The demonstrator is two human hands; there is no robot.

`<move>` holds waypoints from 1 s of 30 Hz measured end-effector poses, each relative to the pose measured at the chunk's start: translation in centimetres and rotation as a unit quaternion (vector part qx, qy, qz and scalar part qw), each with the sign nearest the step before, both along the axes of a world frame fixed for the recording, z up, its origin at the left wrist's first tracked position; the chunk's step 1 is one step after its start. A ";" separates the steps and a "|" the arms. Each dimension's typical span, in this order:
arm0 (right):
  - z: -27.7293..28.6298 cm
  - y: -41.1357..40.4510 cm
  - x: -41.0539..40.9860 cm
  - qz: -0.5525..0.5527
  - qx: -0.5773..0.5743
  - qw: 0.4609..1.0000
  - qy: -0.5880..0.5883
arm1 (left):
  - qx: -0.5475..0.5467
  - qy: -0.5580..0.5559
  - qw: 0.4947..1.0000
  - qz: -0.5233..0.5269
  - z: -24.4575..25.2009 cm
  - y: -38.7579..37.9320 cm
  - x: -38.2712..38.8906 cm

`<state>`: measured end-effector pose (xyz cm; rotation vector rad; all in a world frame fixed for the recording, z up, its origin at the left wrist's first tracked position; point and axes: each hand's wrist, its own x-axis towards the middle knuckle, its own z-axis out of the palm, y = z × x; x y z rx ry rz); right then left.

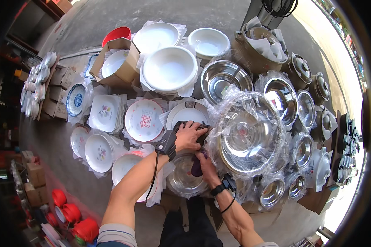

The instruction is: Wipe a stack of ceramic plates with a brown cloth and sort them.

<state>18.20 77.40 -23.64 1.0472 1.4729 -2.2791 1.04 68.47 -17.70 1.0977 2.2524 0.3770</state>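
My left hand lies over a dark crumpled cloth, gripping it from above with the fingers spread. Beneath the cloth is a white plate with a grey patterned rim, on top of a paper-lined stack. Lower and to the right, my right hand holds a dark purple cloth above a plastic-wrapped metal basin. The fingers of this hand are partly hidden. Just right of both hands stands a large metal basin in clear plastic. Each wrist wears a strapped black device with a cable.
A plate with red characters and other paper-lined plates stand left. White bowls and an open carton are at the back. Brown lidded pots and steel basins fill the right. Red plastic containers sit lower left.
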 end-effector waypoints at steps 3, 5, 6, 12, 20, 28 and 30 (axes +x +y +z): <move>0.3 0.4 0.0 -0.009 0.011 1.000 0.012 | 0.003 0.089 0.996 0.024 -1.2 1.4 1.2; 1.0 -0.4 -0.1 0.015 -0.010 1.000 -0.010 | 0.030 0.172 0.985 -0.004 -2.4 1.4 1.7; 0.8 -1.6 -0.2 0.008 -0.003 1.000 0.003 | 0.054 0.236 0.970 -0.033 -4.2 0.5 1.2; -0.6 -1.3 0.5 0.030 0.015 0.999 -0.010 | 0.115 0.387 0.907 -0.122 -4.1 0.2 -4.7; 0.1 -0.9 -0.1 0.003 0.055 0.998 0.036 | 0.007 0.370 0.922 -0.108 -0.5 -3.0 -5.2; -0.2 -1.2 -0.4 -0.036 0.051 0.998 0.020 | -0.064 0.198 0.978 0.025 0.3 -3.3 -0.1; -0.2 -1.3 -0.3 -0.035 0.066 0.997 0.029 | -0.071 0.138 0.987 0.043 0.5 -2.6 1.4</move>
